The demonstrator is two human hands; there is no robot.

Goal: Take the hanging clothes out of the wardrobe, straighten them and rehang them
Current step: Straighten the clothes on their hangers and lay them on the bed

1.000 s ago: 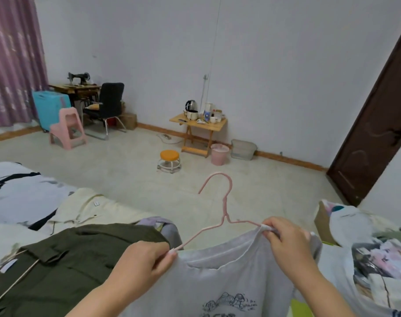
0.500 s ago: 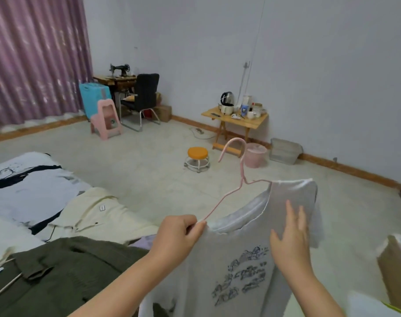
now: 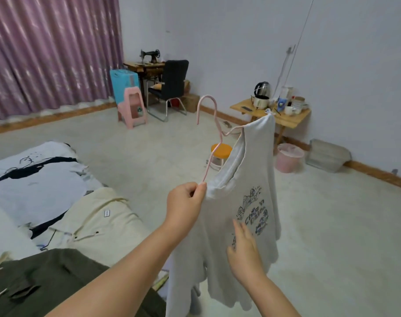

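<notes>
The grey shirt [image 3: 247,179] hangs mid-frame on a pink hanger [image 3: 214,133], which is tilted with its hook toward 11 o'clock. The left hand [image 3: 185,202] pinches the hanger's lower end at the shirt's shoulder. The right hand [image 3: 245,252], fingers straight, lies flat on the shirt front at 5 o'clock of the print. At 8 o'clock, a cream garment [image 3: 99,220] and an olive jacket [image 3: 51,282] lie on the bed [image 3: 23,179]. At 1 o'clock stands a wooden bench [image 3: 293,115] bearing a kettle [image 3: 261,94].
</notes>
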